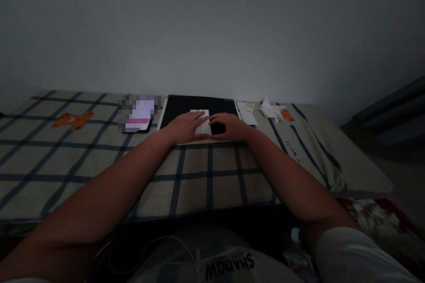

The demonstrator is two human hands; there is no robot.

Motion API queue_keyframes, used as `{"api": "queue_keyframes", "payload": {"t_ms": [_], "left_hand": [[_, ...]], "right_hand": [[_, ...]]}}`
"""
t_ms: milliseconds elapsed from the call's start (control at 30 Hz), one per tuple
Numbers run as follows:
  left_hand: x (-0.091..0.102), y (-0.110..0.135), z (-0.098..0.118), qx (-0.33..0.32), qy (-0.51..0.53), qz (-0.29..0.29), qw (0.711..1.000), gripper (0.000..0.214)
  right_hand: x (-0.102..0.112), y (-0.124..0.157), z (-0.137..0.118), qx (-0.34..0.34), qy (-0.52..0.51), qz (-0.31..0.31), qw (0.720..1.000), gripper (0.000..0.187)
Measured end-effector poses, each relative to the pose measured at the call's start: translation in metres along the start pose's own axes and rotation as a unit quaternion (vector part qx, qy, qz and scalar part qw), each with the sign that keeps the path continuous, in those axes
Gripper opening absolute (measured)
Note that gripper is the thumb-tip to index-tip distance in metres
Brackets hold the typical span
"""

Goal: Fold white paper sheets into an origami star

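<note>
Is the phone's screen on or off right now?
On: the phone screen glows pale lilac, with a pink band low down, brighter than the checked cloth. Pixelation hides finer detail.

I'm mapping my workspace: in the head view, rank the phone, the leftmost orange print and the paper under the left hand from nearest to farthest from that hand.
1. Paper: under the left hand.
2. Phone: to that hand's left.
3. Orange print: farther left, past the phone.
</note>
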State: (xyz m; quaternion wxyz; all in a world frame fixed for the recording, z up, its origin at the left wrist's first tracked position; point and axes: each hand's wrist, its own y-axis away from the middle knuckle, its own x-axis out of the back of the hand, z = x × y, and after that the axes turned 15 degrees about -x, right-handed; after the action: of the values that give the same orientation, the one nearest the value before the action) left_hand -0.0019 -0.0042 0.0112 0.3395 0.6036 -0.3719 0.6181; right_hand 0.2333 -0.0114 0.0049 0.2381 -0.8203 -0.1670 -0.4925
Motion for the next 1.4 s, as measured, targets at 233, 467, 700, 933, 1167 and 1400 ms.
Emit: {"api": "queue_keyframes", "payload": {"t_ms": [233,467,700,933,1167,1400], "left_hand": [[0.004,0.000,0.003,0.006,0.003,0.011,1.000,0.080],[0.006,0.000,0.004,0.006,-0.001,0.011,1.000,0.079],[0.003,-0.001,0.002,0.012,-0.001,0.016,1.000,0.082],[0.004,-0.001,0.003,0.009,-0.002,0.022,1.000,0.085],[0.003,-0.001,0.003,0.006,-0.006,0.023,1.000,0.086],[0.003,0.000,0.002,-0.003,-0.011,0.026,1.000,0.083]], "right_hand": [[0.001,0.000,0.001,0.013,0.008,0.003,1.000,0.041],[0.000,0.000,0.002,0.020,-0.006,-0.007,1.000,0.038],[-0.004,-0.003,0.010,0.034,-0.070,0.023,0.997,0.033],[-0.013,-0.007,0.011,-0.022,-0.023,0.031,0.999,0.067],[-0.019,-0.008,0.009,-0.076,0.047,-0.008,0.996,0.078],[-0.019,-0.008,0.009,-0.080,0.042,-0.011,0.996,0.076]]}}
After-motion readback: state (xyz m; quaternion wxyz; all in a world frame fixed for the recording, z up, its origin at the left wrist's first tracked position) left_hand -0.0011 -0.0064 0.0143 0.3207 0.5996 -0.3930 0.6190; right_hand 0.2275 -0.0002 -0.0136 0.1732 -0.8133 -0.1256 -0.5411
